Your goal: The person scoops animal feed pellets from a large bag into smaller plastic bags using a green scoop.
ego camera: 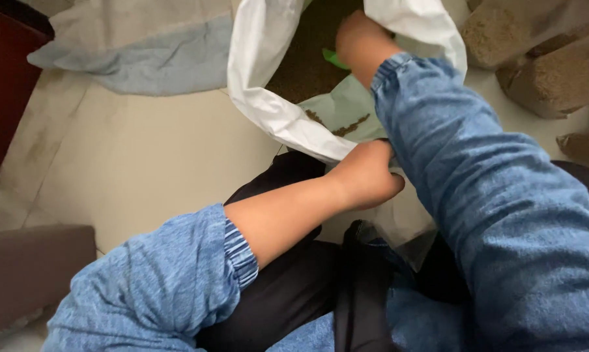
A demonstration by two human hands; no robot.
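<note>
A big white sack (pixel 262 91) stands open in front of me, with brown grain (pixel 304 62) inside. My right hand (pixel 358 38) reaches down into the sack, fingers closed on a green scoop (pixel 334 58) that is mostly hidden behind it. My left hand (pixel 366 175) grips the top of a thin pale green plastic bag (pixel 346 114) at the sack's near rim; a few grains lie on the bag. Both arms wear blue denim sleeves.
Clear bags filled with grain (pixel 555 78) lie at the top right on the pale tiled floor (pixel 144 163). A grey-blue cloth sack (pixel 151 58) lies at the top left beside a dark red cabinet (pixel 1 85). A brown board (pixel 27 274) sits low left. My dark trousers (pixel 294 287) are below.
</note>
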